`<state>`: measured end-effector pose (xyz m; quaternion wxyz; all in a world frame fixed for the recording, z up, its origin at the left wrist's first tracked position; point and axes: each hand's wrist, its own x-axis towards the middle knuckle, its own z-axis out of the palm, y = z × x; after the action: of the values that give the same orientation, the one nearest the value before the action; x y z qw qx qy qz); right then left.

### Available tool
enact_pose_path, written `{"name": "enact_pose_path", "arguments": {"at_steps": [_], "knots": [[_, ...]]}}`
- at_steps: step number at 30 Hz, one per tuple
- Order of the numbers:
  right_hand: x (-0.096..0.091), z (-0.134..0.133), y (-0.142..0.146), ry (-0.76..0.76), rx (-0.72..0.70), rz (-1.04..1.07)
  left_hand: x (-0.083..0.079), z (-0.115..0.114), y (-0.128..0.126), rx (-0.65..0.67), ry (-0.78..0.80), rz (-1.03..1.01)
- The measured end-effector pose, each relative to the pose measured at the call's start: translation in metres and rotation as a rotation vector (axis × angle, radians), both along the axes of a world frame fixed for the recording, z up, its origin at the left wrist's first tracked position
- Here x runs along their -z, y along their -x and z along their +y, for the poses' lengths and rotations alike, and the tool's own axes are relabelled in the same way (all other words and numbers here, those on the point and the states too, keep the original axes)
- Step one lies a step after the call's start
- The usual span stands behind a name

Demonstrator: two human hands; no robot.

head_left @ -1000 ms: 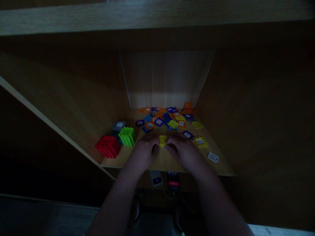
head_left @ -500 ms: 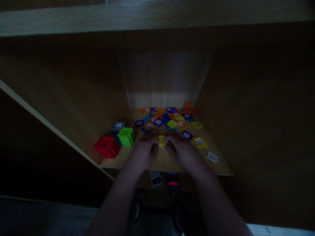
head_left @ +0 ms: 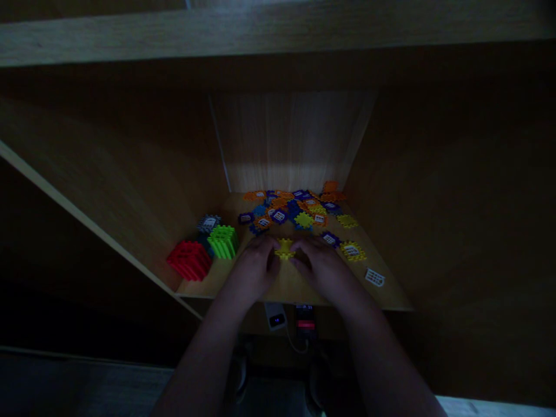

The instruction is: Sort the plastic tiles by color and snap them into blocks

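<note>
Between my two hands is a yellow notched building tile [head_left: 285,248], held just above the shelf board. My left hand [head_left: 259,259] pinches its left edge with closed fingers. On the opposite edge, the fingers of my right hand [head_left: 316,258] are closed too. Behind the hands lies a loose spread of flat notched tiles, among them a yellow one [head_left: 303,219], an orange one [head_left: 278,202] and a purple one with a white window insert [head_left: 279,216]. A purple tile [head_left: 330,238] and a yellow window tile [head_left: 353,251] lie beyond my right hand.
At the left stand a red tile stack [head_left: 189,260], a green stack [head_left: 223,241] and a dark tile with a grid [head_left: 209,223]. A white window piece [head_left: 375,277] lies front right. Wooden walls enclose the shelf [head_left: 286,285]. Below its edge are a phone [head_left: 305,321] and a white device [head_left: 275,316].
The yellow tile shows slightly wider between my fingertips than before. Both hands stay in nearly the same place, and the other pieces have not moved.
</note>
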<state>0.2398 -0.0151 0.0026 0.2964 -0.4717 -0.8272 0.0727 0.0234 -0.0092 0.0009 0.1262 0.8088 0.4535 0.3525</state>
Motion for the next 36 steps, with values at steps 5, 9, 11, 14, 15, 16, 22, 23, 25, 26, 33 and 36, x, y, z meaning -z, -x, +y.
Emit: {"name": "enact_pose_path", "arguments": {"at_steps": [5,9,11,14,15,16,22,23,25,26,33,36], "knots": [[0.0,-0.002,-0.002,-0.037,0.003,0.014,-0.004,-0.002,0.0,0.01,0.008,-0.028],[-0.001,-0.004,-0.002,-0.055,0.062,-0.01,-0.006,-0.003,0.0,0.011,0.007,-0.057],[-0.001,-0.004,-0.002,-0.052,0.098,-0.013,-0.006,-0.003,0.001,0.007,0.005,-0.059],[0.001,-0.003,-0.001,-0.072,0.201,-0.025,-0.006,-0.003,0.001,-0.004,-0.007,-0.052],[0.002,-0.002,-0.001,-0.086,0.249,-0.043,-0.006,-0.003,0.001,-0.008,-0.009,-0.049],[0.004,-0.002,-0.001,-0.099,0.298,-0.067,-0.007,-0.003,0.001,-0.011,-0.008,-0.045],[0.012,0.003,-0.003,-0.12,0.435,-0.122,-0.008,-0.003,0.0,-0.016,0.007,-0.021],[0.013,0.004,-0.003,-0.126,0.412,-0.119,-0.008,-0.003,0.0,-0.017,0.006,-0.02],[0.016,0.007,-0.003,-0.119,0.349,-0.124,-0.007,-0.003,0.0,-0.019,0.002,-0.016],[0.018,0.009,-0.003,-0.104,0.322,-0.131,-0.006,-0.003,0.0,-0.02,-0.004,-0.013],[0.022,0.014,-0.003,-0.086,0.322,-0.129,-0.005,-0.003,0.0,-0.017,-0.011,-0.016],[0.019,0.014,-0.003,-0.133,0.33,-0.15,-0.005,-0.002,0.0,-0.023,-0.004,-0.017]]}}
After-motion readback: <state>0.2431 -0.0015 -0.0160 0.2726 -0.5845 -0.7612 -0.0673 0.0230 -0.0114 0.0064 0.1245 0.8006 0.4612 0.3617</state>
